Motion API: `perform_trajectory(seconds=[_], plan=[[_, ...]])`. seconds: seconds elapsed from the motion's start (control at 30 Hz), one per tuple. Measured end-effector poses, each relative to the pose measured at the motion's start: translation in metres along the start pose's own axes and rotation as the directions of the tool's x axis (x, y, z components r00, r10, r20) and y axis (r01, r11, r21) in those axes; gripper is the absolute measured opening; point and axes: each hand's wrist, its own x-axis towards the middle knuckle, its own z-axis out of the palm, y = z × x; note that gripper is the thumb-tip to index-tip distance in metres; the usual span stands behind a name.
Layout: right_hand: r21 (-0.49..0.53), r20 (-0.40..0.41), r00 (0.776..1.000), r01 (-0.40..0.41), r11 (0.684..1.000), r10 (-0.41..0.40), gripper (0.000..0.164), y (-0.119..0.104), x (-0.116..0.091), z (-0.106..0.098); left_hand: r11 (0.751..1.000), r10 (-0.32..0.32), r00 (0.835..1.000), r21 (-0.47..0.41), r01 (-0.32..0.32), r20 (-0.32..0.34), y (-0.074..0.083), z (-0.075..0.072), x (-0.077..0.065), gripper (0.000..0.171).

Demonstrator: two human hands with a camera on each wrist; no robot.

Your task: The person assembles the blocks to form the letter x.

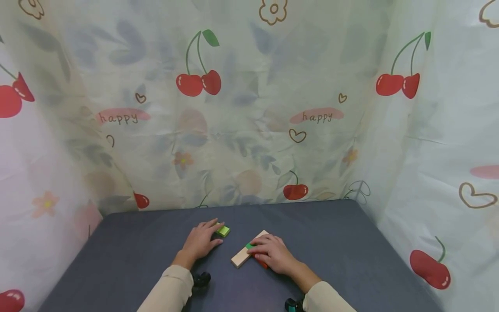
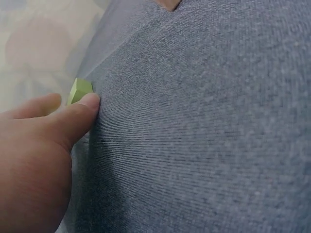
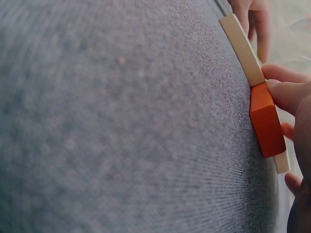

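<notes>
In the head view my left hand (image 1: 200, 240) reaches over a lime-green block (image 1: 223, 231) on the dark table, its fingers extended and the index fingertip over the block's edge. The left wrist view shows the thumb close beside that green block (image 2: 80, 90). My right hand (image 1: 274, 253) rests over a row of blocks: a long pale wooden block (image 1: 240, 257), a green block (image 1: 249, 246) and a red-orange block (image 1: 260, 261). Up close in the right wrist view, a fingertip touches the red-orange block (image 3: 266, 121) where it meets the wooden block (image 3: 243, 51). The hand partly hides the row.
A dark grey cloth covers the table (image 1: 331, 247). Behind and beside it hangs a pale curtain (image 1: 241, 86) with cherries and flowers. Black wrist devices (image 1: 201, 279) sit at both wrists, by the cream sleeves (image 1: 169, 288).
</notes>
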Motion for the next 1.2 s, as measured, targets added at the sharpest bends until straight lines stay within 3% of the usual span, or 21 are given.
perform_trajectory(seconds=[0.3, 0.77, 1.2], plan=[[0.004, 0.006, 1.0, -0.012, 1.0, 0.012, 0.027, 0.0006, 0.0001, 0.0002, 0.998, 0.041, 0.999, 0.04, -0.039, -0.035, -0.0011, -0.0019, -0.0005, 0.049], [0.003, 0.005, 1.0, -0.006, 1.0, 0.006, 0.027, -0.0006, 0.0002, -0.0016, 0.997, 0.031, 0.995, 0.078, -0.024, -0.096, -0.0017, 0.0023, 0.0013, 0.044], [-0.029, 0.008, 1.0, -0.002, 1.0, 0.003, 0.027, 0.0004, 0.0001, -0.0002, 1.0, -0.015, 0.997, -0.008, 0.014, -0.078, 0.0064, 0.001, 0.0014, 0.039]])
